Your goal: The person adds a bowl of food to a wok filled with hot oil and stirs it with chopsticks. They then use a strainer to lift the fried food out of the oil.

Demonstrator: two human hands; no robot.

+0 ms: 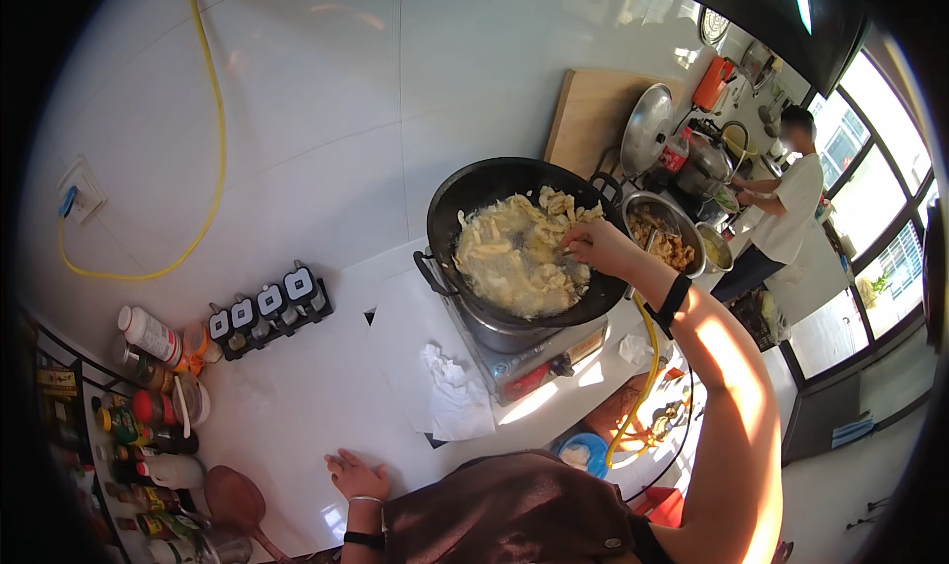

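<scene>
A black wok (445,215) with two loop handles sits on a gas stove (511,371). Pale battered pieces (493,249) are frying in bubbling oil inside it. Over the wok's right side hangs my right hand (597,249), its fingers bent downward close to the food; whether anything is between the fingertips is hidden. My left hand (357,476) rests on the white countertop (296,401), holding nothing, fingers apart. Just right of the wok, a metal bowl (693,230) contains browned fried pieces (667,249) and a metal utensil.
Crumpled white paper (456,397) lies left of the stove. A spice-jar rack (270,308), several bottles (167,471) and a reddish ladle (236,499) line the left. A yellow hose (643,386) runs below the stove. Another person (789,193) works at the far right counter.
</scene>
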